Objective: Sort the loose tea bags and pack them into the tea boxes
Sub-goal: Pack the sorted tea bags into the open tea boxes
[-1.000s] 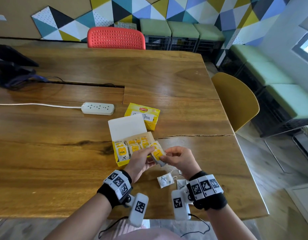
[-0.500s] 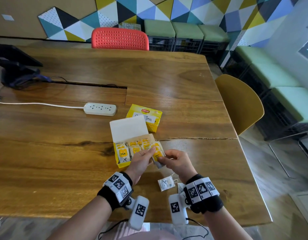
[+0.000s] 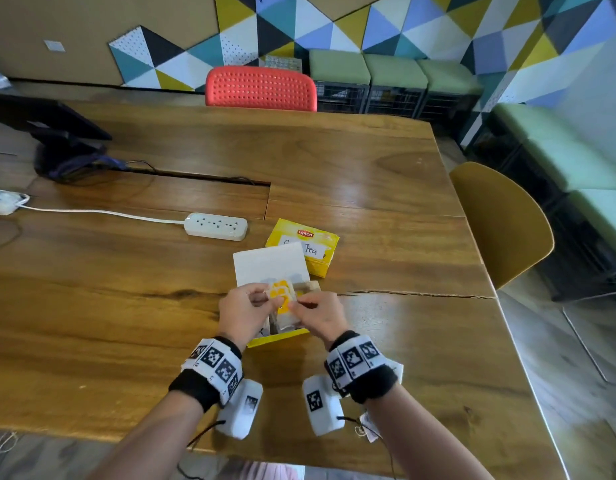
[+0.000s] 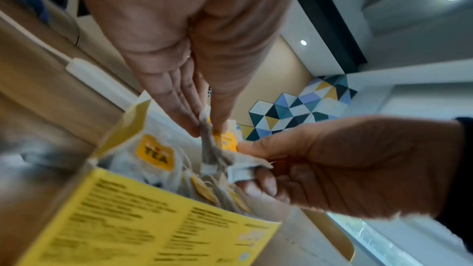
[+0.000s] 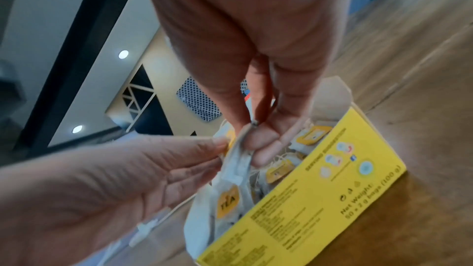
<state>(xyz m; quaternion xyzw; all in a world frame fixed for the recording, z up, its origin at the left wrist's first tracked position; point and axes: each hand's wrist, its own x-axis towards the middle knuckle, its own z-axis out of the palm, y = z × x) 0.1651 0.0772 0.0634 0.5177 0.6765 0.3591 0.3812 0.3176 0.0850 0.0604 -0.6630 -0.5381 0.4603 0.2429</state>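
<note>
Pinching one tea bag between left hand and right hand above the open tea box.

A wooden table carries a white power strip left of centre, its cord running off to the left edge; a dark device on a stand sits at the far left; a red chair stands at the far side, a mustard chair on the right; green-cushioned crate stools line the triangle-patterned wall
</note>
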